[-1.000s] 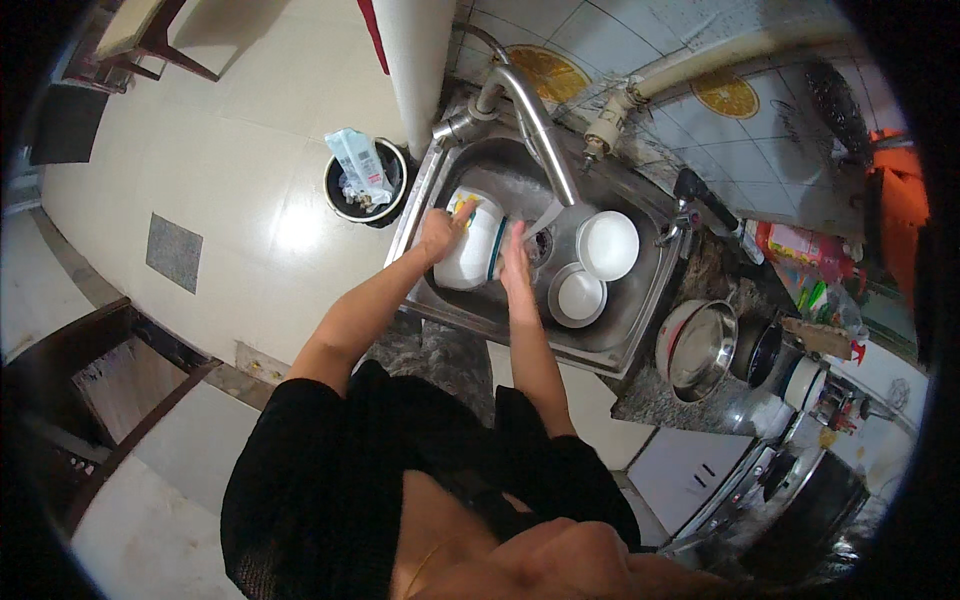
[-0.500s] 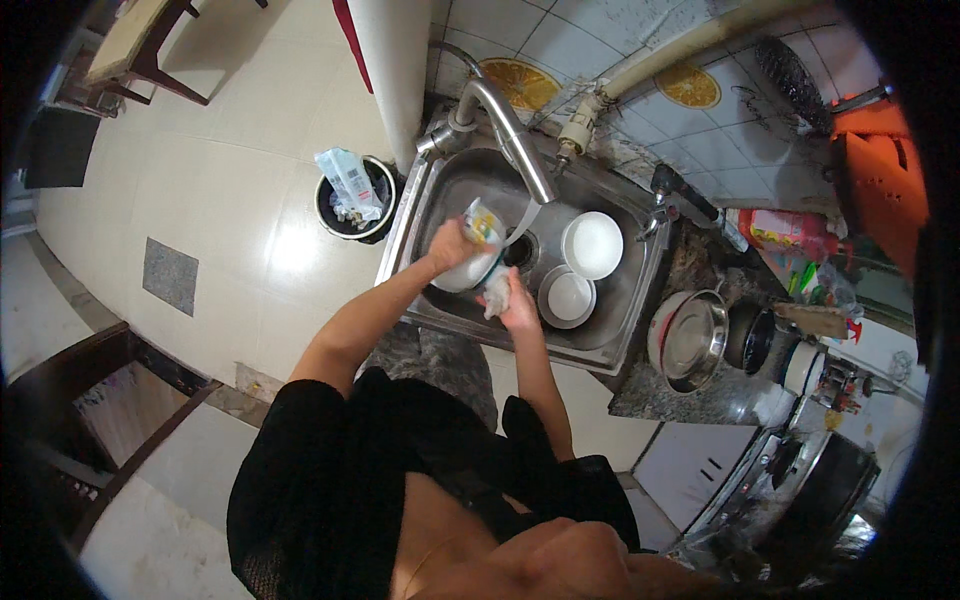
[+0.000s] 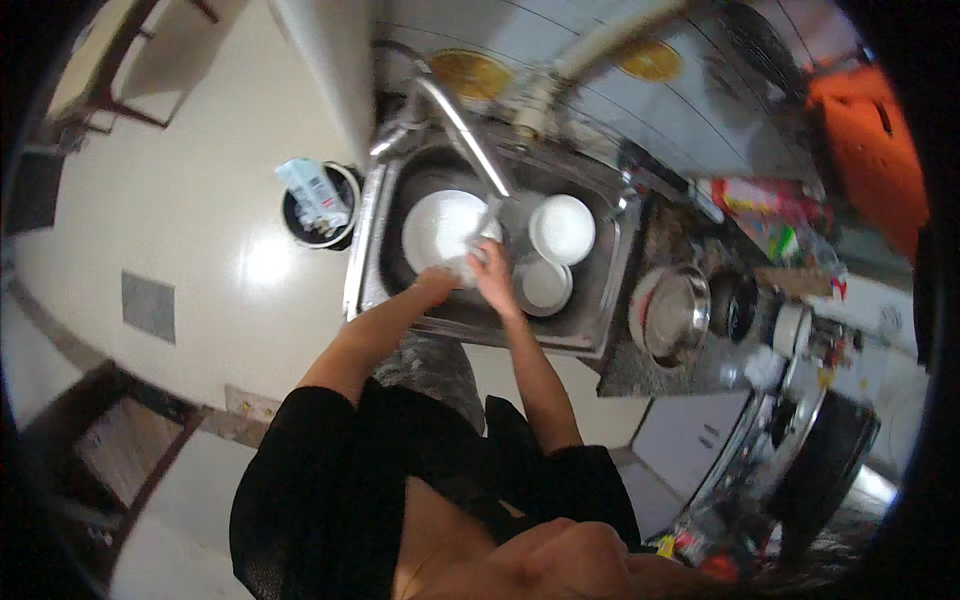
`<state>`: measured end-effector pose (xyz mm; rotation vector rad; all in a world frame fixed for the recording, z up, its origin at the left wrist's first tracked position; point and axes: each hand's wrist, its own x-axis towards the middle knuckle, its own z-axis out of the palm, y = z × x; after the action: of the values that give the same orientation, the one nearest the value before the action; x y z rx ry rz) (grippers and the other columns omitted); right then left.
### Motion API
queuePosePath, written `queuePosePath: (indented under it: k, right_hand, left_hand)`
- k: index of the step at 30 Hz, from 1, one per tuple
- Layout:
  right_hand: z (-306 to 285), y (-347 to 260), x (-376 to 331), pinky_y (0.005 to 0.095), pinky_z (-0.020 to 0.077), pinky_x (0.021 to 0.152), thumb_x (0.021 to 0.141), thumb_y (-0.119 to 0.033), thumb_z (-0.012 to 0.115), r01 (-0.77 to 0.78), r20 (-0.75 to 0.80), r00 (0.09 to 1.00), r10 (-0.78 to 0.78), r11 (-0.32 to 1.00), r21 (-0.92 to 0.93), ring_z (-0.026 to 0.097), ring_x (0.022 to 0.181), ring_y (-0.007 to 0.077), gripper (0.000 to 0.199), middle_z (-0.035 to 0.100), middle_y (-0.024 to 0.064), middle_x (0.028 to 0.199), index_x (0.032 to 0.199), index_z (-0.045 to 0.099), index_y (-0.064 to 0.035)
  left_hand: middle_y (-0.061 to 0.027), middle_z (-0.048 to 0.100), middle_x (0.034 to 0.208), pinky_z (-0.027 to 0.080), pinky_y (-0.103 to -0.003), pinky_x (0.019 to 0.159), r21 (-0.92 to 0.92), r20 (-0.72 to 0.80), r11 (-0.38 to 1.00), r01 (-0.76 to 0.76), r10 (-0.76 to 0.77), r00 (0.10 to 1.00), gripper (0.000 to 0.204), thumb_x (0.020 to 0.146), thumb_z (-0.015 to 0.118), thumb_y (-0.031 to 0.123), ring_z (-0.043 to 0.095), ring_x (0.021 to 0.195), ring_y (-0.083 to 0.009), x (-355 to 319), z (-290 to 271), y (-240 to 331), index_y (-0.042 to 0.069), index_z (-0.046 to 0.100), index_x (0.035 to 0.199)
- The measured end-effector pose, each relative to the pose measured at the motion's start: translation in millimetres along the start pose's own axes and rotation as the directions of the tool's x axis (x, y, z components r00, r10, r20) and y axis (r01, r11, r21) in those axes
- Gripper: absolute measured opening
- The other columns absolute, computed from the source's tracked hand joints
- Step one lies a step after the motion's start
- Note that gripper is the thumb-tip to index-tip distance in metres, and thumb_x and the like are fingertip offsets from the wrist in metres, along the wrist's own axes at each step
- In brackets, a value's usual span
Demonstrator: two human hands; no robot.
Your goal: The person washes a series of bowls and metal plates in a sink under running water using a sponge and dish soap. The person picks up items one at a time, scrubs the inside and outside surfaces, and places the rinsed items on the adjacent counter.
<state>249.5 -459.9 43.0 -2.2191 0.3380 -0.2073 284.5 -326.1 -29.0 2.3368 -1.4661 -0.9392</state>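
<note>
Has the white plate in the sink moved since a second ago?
Yes. The white plate, earlier tilted up in the left hand, now faces up, low in the sink.

A plate point(image 3: 440, 228) lies in the sink point(image 3: 600, 300), two bowls point(image 3: 562, 228) to its right.

Place was home kitchen, small and cluttered. Steel sink point(image 3: 600, 300) sat at upper centre of frame, curved tap point(image 3: 455, 115) over it, white plate point(image 3: 440, 228) and white bowls point(image 3: 562, 228) inside. Tiled wall point(image 3: 600, 110) with pipe point(image 3: 600, 45) ran along top. Dark stone worktop point(image 3: 660, 375) lay right of sink, steel pan point(image 3: 672, 315) and bottles on it; big dark pot point(image 3: 820, 470) at lower right. Black waste bin point(image 3: 318, 205) stood on pale floor point(image 3: 200, 230) left of sink. White cupboard door point(image 3: 685, 440) showed under worktop.
</note>
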Motion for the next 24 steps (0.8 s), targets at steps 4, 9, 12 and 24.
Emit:
queuePosePath:
  k: [4, 9, 12, 24]
  right_hand:
    - [40.6, 45.3, -3.9, 0.0374, 0.0385, 0.073, 0.075, -0.014, 0.053, -0.132, 0.150, 0.980, 0.127, 0.991, 0.027, 0.048, 0.085, 0.0323, 0.026, 0.049, 0.0169, 0.095, 0.096, 0.046, -0.0019]
    - [-35.4, 7.5, -40.8, 0.0302, 0.0406, 0.077, 0.080, -0.023, 0.051, -0.627, 0.351, 0.777, 0.523, 0.585, 0.514, 0.050, 0.093, 0.0215, 0.036, 0.046, 0.0092, 0.105, 0.110, 0.041, -0.0083]
    - [-114.1, 5.0, -88.2, 0.0366, 0.0410, 0.080, 0.080, -0.025, 0.052, -0.421, 0.203, 0.699, 0.685, 0.166, 0.892, 0.048, 0.095, 0.0263, 0.036, 0.045, 0.0091, 0.108, 0.110, 0.042, -0.0078]
    - [-302.1, 139.9, -159.8, 0.0270, 0.0407, 0.041, 0.082, -0.031, 0.046, -0.231, -0.275, 0.256, 0.927, 0.335, 0.913, 0.050, 0.051, 0.0173, 0.025, 0.051, 0.0072, 0.059, 0.085, 0.047, -0.0062]
  left_hand:
    - [-0.0148, 0.056, 0.088, 0.044, -0.038, 0.072, -0.053, 0.006, 0.994, 0.093, -0.092, 0.996, 0.016, 0.072, 0.047, 0.011, 0.054, 0.085, -0.0300, -2.2, 0.3, -7.7, 0.011, 0.059, 0.083]
    - [-0.0119, 0.056, 0.091, 0.043, -0.038, 0.074, -0.130, 0.041, 0.986, 0.106, -0.101, 0.994, 0.022, 0.069, 0.049, 0.011, 0.054, 0.087, -0.0284, -10.1, -3.9, -12.3, 0.012, 0.059, 0.089]
    - [-0.0107, 0.056, 0.096, 0.042, -0.037, 0.075, -0.148, 0.099, 0.986, 0.080, -0.065, 0.993, 0.024, 0.070, 0.049, 0.013, 0.053, 0.089, -0.0273, -5.5, -7.8, -14.5, 0.012, 0.059, 0.092]
    - [-0.0156, 0.060, 0.072, 0.045, -0.032, 0.065, -0.600, -0.235, 0.800, 0.022, -0.202, 0.951, 0.026, 0.071, 0.054, 0.020, 0.059, 0.068, -0.0245, 2.0, -57.6, -22.4, 0.003, 0.059, 0.089]
